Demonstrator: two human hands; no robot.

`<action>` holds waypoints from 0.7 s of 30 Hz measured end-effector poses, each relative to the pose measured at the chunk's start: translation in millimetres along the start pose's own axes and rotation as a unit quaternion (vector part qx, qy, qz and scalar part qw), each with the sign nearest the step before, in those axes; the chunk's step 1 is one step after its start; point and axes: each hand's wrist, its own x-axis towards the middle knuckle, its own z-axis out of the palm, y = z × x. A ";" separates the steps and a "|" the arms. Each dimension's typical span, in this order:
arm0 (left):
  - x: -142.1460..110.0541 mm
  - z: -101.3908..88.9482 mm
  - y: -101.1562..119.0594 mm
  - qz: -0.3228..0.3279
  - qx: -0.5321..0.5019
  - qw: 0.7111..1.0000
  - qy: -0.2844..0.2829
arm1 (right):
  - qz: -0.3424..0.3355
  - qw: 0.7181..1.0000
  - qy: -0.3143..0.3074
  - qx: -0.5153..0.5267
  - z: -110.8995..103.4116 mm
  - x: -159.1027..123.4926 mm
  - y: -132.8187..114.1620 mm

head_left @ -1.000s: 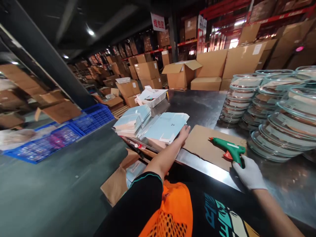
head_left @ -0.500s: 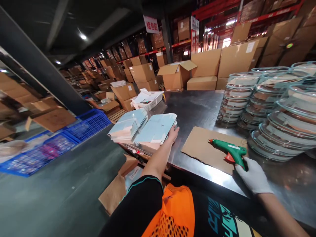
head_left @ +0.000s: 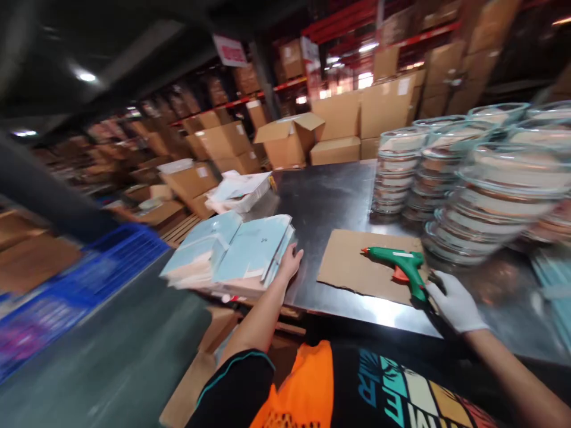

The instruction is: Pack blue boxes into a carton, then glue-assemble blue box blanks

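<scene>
My bare left hand (head_left: pixel 291 261) is at the right edge of a stack of light-blue printed card sheets (head_left: pixel 252 244), its fingers curled against the edge. The top sheets fan apart slightly there. A second light-blue stack (head_left: pixel 200 241) lies against it on the left. My right hand (head_left: pixel 455 302), in a white glove, is beside the handle of a green glue gun (head_left: pixel 397 257). Thumb and fingers are apart, with the fingertips close to the handle's lower end. The gun lies on a flat piece of brown cardboard (head_left: pixel 341 261), its orange tip pointing left.
Tall stacks of round glass dishes (head_left: pixel 484 220) stand at the right of the metal table (head_left: pixel 330 196). A white basket (head_left: pixel 250 199) with papers sits at the far left corner. Blue crates (head_left: pixel 116 252) are on the floor; cardboard boxes (head_left: pixel 285 142) line the back.
The view has swung left to right, shifting the scene leftward. My right hand has drawn slightly away from the glue gun's handle. The sheets by my left hand have fanned apart more.
</scene>
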 end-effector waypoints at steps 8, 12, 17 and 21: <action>-64.3 -4.9 -43.9 0.175 0.181 0.960 -0.123 | 0.051 0.953 0.081 -0.289 -100.3 -114.2 14.5; -69.6 1.5 -57.6 0.229 0.236 0.938 -0.107 | 0.170 0.903 0.113 -0.379 -129.5 -121.7 30.9; -72.2 3.4 -53.4 0.220 0.238 0.942 -0.089 | 0.219 0.888 0.111 -0.389 -134.8 -105.9 58.6; -68.9 3.4 -55.0 0.211 0.273 0.934 -0.095 | 0.221 0.886 0.096 -0.396 -153.8 -103.5 84.1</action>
